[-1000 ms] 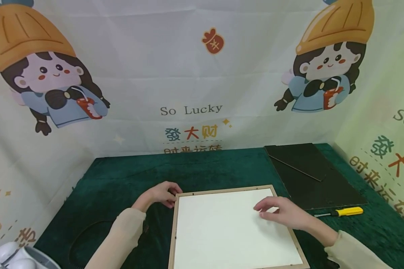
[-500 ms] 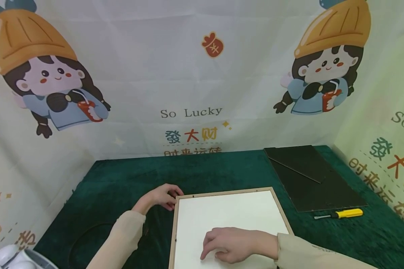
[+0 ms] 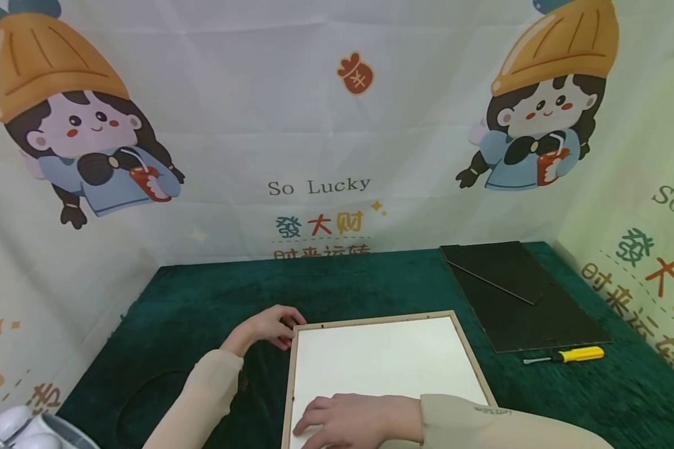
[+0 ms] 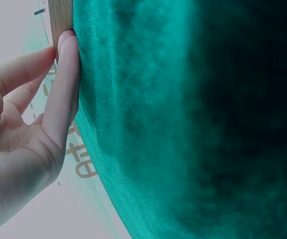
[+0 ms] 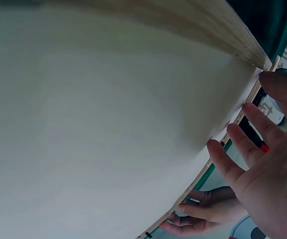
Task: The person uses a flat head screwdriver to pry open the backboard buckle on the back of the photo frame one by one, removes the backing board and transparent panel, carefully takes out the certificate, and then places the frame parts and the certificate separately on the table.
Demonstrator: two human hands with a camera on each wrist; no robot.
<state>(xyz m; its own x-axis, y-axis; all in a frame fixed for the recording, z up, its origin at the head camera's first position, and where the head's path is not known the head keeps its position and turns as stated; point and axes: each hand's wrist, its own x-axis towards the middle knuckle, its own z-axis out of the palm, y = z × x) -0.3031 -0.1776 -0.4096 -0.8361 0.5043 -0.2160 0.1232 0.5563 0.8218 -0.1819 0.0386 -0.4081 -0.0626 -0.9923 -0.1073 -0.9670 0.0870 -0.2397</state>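
A light wooden picture frame (image 3: 468,352) lies on the dark green cloth, with a white panel (image 3: 387,355) set inside it. At its far left corner my left hand (image 3: 266,325) pinches the wood; the left wrist view shows thumb and finger tips against that edge. Over the near left part of the panel, my right hand (image 3: 351,421) is spread. Its fingertips (image 5: 215,147) touch the panel along the left edge, seen in the right wrist view, with the fingers fairly straight. The near end of the frame is hidden by the right arm and the view's border.
A black board (image 3: 517,299) with a thin rod (image 3: 491,279) on it lies at the back right. In front of it is a yellow-handled screwdriver (image 3: 581,354). A dark cord (image 3: 140,393) curves at the left. A container (image 3: 70,430) with white round things stands near left.
My right hand has moved from above the panel's far right side to its near left part and lowered onto it. The left hand stays at the corner.
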